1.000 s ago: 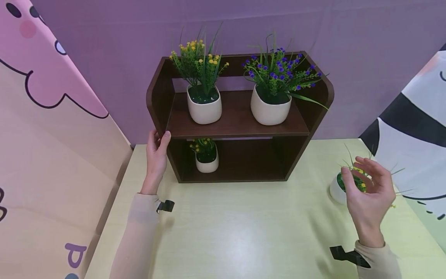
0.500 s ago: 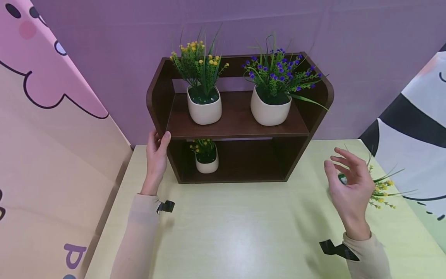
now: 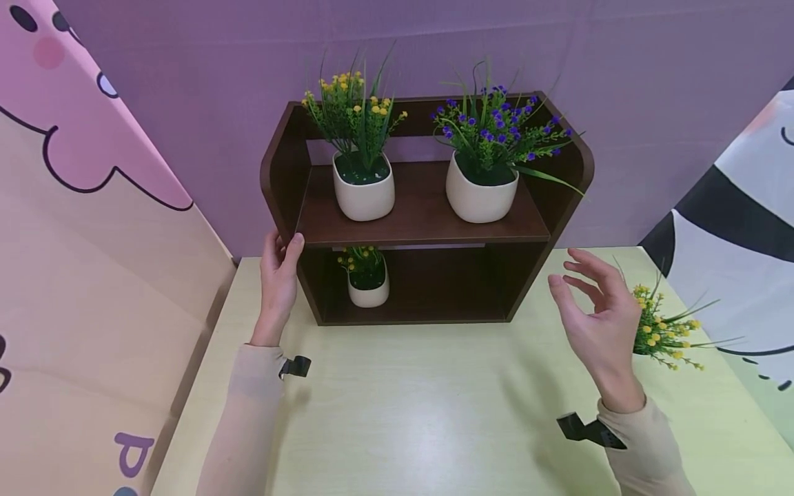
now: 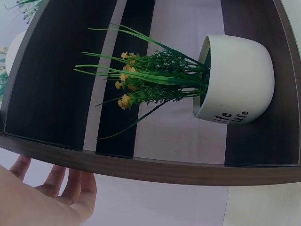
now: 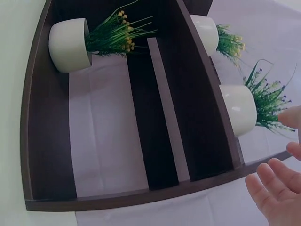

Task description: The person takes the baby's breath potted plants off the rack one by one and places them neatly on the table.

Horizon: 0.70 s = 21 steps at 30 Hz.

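My left hand [image 3: 280,282] touches the outer left side of a dark brown two-tier shelf [image 3: 428,241]. Its fingertips are hidden behind the side panel in the left wrist view. To the right of the shelf, my right hand [image 3: 598,317] hangs in the air, fingers loosely bent and apart, holding nothing. A yellow-flowered potted plant [image 3: 664,334] stands behind it, its pot mostly hidden. On the upper tier are a yellow-flowered potted plant [image 3: 364,186] and a purple-flowered potted plant [image 3: 480,189]. A smaller yellow-flowered potted plant [image 4: 240,77] occupies the lower tier's left part.
The shelf stands on a pale table [image 3: 397,399], close to a purple backdrop [image 3: 434,41]. A light panel with cartoon print [image 3: 112,262] borders the left side. Another printed panel [image 3: 744,275] borders the right.
My right hand has moved left and slightly away from me, from over the table plant toward the shelf, uncovering the plant's yellow flowers. The left hand and the shelf stay put.
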{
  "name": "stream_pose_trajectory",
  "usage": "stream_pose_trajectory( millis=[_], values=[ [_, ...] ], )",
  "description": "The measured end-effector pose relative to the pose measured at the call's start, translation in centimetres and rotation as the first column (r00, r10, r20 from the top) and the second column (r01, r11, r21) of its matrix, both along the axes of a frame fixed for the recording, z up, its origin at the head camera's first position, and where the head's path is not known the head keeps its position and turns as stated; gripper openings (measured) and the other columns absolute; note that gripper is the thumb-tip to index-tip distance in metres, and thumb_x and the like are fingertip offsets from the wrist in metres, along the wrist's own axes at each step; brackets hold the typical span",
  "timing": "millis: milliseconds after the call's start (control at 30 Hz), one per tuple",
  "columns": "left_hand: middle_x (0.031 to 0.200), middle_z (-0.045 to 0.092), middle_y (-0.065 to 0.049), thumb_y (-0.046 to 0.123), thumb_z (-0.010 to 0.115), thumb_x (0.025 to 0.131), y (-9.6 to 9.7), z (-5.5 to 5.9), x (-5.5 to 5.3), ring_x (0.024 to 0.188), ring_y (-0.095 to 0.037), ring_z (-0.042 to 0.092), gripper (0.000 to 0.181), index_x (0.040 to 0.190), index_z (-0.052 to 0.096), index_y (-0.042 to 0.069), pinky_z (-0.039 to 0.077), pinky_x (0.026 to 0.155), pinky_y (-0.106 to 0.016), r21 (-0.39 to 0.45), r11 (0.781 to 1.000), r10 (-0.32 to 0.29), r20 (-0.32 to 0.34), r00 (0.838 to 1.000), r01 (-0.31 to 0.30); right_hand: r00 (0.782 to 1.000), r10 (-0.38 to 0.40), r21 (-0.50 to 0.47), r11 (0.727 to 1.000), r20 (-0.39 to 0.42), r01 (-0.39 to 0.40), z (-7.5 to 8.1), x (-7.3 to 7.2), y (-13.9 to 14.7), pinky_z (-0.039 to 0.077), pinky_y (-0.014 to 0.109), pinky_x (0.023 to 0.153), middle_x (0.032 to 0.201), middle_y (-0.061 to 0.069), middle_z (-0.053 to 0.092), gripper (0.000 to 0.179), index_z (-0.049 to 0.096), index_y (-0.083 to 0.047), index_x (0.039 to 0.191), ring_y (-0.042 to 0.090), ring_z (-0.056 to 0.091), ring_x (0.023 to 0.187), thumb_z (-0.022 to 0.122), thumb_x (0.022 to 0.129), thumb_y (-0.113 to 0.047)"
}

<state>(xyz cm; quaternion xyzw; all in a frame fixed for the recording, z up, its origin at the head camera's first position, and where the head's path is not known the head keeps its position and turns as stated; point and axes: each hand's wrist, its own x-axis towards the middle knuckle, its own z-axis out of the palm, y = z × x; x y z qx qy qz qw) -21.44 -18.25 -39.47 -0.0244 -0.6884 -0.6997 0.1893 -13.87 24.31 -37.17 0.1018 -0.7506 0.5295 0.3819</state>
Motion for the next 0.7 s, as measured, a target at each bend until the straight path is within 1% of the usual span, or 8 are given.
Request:
stream_pose_trajectory(
  millis=[133, 200, 333, 433, 467, 600, 700],
  values=[
    [0.121, 0.053, 0.004, 0.021, 0.050, 0.103, 0.5, 1.4, 1.1, 0.111, -0.016, 0.050, 0.041, 0.140, 0.044, 0.006, 0.039, 0.103, -0.029, -0.015, 1.000, -0.006, 0.003, 1.000, 0.006, 1.000, 0.013, 0.019, 1.000, 0.007, -0.013, 1.4, 0.4, -1.1, 0.052, 0.016, 0.090, 0.124, 0.005, 0.068, 0.046, 0.063, 0.003, 0.126, 0.007, 0.066, 0.106, 0.072, 0.081, 0.008],
    [0.122, 0.053, 0.002, 0.021, 0.050, 0.103, 0.7, 1.9, 1.6, 0.112, -0.015, 0.050, 0.041, 0.140, 0.043, 0.006, 0.039, 0.105, -0.030, -0.026, 1.000, -0.006, 0.007, 1.000, 0.006, 1.000, 0.022, 0.028, 0.999, 0.014, -0.023, 2.2, 0.7, -1.7, 0.052, 0.016, 0.091, 0.123, 0.004, 0.068, 0.046, 0.062, 0.004, 0.126, 0.006, 0.065, 0.107, 0.071, 0.082, 0.008],
    [0.125, 0.052, 0.000, 0.021, 0.049, 0.103, 0.8, 2.3, 1.9, 0.113, -0.015, 0.049, 0.041, 0.141, 0.042, 0.006, 0.038, 0.107, -0.032, -0.034, 0.999, -0.006, 0.013, 1.000, 0.006, 0.999, 0.028, 0.054, 0.998, 0.032, -0.030, 3.2, 0.9, -2.6, 0.051, 0.014, 0.091, 0.125, 0.012, 0.066, 0.045, 0.061, 0.006, 0.127, 0.005, 0.063, 0.109, 0.071, 0.083, 0.007],
    [0.126, 0.052, -0.001, 0.021, 0.049, 0.103, 0.8, 2.2, 1.8, 0.114, -0.015, 0.050, 0.041, 0.141, 0.042, 0.006, 0.038, 0.108, -0.033, -0.033, 0.999, -0.004, 0.014, 1.000, 0.005, 0.999, 0.012, 0.074, 0.997, 0.050, -0.016, 3.5, 0.8, -3.0, 0.049, 0.012, 0.092, 0.128, 0.020, 0.063, 0.044, 0.061, 0.004, 0.127, 0.006, 0.062, 0.112, 0.072, 0.084, 0.003],
    [0.126, 0.052, -0.001, 0.021, 0.049, 0.103, 0.8, 2.2, 1.8, 0.114, -0.015, 0.050, 0.041, 0.141, 0.042, 0.006, 0.038, 0.108, -0.033, -0.033, 0.999, -0.003, 0.015, 1.000, 0.004, 0.998, 0.006, 0.078, 0.997, 0.056, -0.010, 3.6, 0.7, -3.1, 0.049, 0.012, 0.092, 0.129, 0.020, 0.062, 0.044, 0.062, 0.004, 0.127, 0.006, 0.062, 0.112, 0.072, 0.084, 0.002],
    [0.128, 0.052, -0.001, 0.022, 0.049, 0.103, 0.4, 1.1, 0.9, 0.114, -0.015, 0.049, 0.042, 0.142, 0.042, 0.007, 0.038, 0.109, -0.034, -0.030, 1.000, 0.001, 0.019, 1.000, -0.001, 0.998, -0.001, 0.081, 0.997, 0.067, -0.005, 3.7, 0.4, -3.4, 0.049, 0.012, 0.092, 0.131, 0.021, 0.062, 0.044, 0.061, 0.003, 0.128, 0.007, 0.061, 0.114, 0.072, 0.085, 0.001],
    [0.127, 0.052, 0.000, 0.023, 0.050, 0.103, 0.0, 0.0, 0.0, 0.114, -0.016, 0.049, 0.042, 0.142, 0.043, 0.010, 0.038, 0.108, -0.034, -0.021, 1.000, 0.003, 0.017, 1.000, -0.003, 0.997, 0.001, 0.080, 0.997, 0.073, -0.007, 3.9, 0.2, -3.6, 0.049, 0.012, 0.092, 0.131, 0.016, 0.063, 0.044, 0.061, 0.003, 0.128, 0.006, 0.061, 0.114, 0.072, 0.085, 0.001]
  ],
)
